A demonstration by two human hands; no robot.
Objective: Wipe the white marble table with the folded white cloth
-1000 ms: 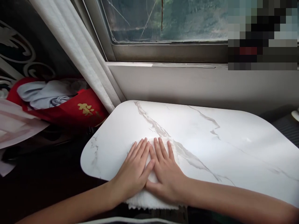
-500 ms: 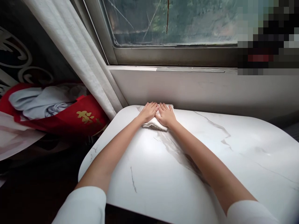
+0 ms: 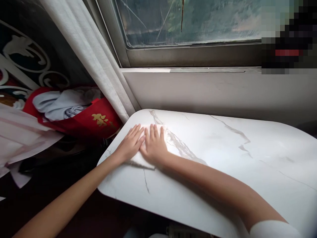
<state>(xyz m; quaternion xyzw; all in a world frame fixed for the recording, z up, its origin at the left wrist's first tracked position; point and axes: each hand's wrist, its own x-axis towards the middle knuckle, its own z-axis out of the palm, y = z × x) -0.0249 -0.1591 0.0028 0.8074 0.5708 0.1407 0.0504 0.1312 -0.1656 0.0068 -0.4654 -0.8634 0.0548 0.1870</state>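
Since both hands are lying right on top of it, you only get to see bits of the white cloth (image 3: pixel 141 161): a strip along the near edge, the gap between the hands and a bit past the right fingertips. That near edge runs mostly sideways with a slight slant, its right corner dipping closer to the person. As for the long axis, honestly can't tell, too much is covered to say which side is longer.

Position-wise it's flat on the marble-patterned table (image 3: pixel 228 178), over toward the left rounded end, with its right side up against the wide brownish vein. It sits directly under the left hand (image 3: pixel 129 144) and the right hand (image 3: pixel 155 144), poking out below the palms.

Neither hand is pinching anything, btw. Both are palm down, spread flat, pressing on the cloth, fingers aimed away from the person toward the window (image 3: pixel 195 24). The left one slants up to the right, the right one points nearly straight ahead, and the thumbs come close together in the middle. Off to the left, beside the curtain (image 3: pixel 86 46), is a red bag (image 3: pixel 74 125) with grey fabric (image 3: pixel 59 104) in it.
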